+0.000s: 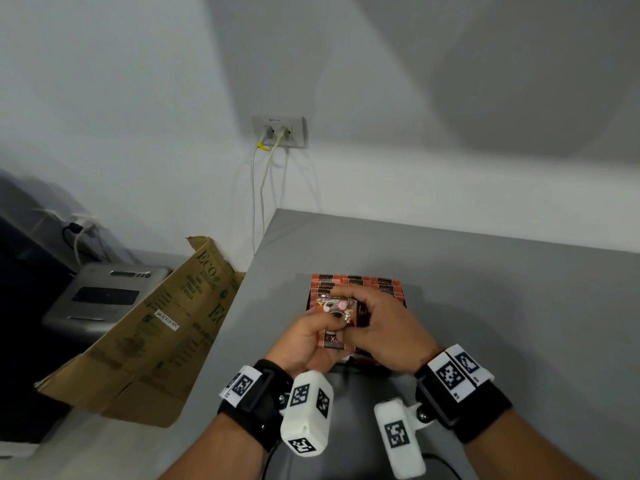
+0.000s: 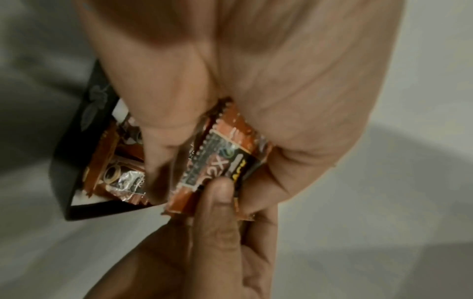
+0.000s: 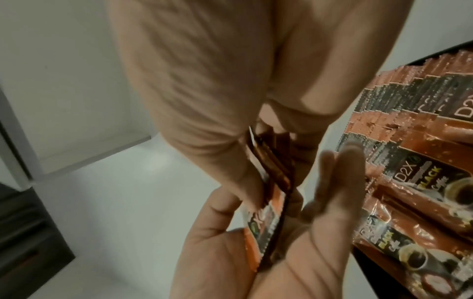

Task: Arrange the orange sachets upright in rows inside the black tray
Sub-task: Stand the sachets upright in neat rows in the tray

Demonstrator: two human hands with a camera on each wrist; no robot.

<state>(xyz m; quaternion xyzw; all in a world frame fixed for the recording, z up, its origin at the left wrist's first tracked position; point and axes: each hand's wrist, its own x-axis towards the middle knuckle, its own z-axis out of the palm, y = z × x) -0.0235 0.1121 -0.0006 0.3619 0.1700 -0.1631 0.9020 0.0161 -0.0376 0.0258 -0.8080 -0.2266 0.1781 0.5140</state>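
Both hands hold a small stack of orange sachets (image 1: 334,336) just above the black tray (image 1: 363,367). My left hand (image 1: 317,332) cups the stack from below, thumb and fingers curled round it. My right hand (image 1: 362,318) pinches the stack from above. In the left wrist view the stack (image 2: 225,149) sits between my left hand (image 2: 281,81) and the right hand's fingers (image 2: 217,212). Upright rows of sachets (image 1: 356,282) fill the tray's far end; the right wrist view shows these rows (image 3: 422,121). A few loose sachets (image 2: 120,172) lie by the tray wall (image 2: 84,113).
The tray stands on a grey table (image 1: 485,306) against a white wall. An open cardboard box (image 1: 156,334) leans at the table's left edge, with a grey device (image 1: 104,296) behind it. A wall socket (image 1: 278,131) with cables hangs above the table corner.
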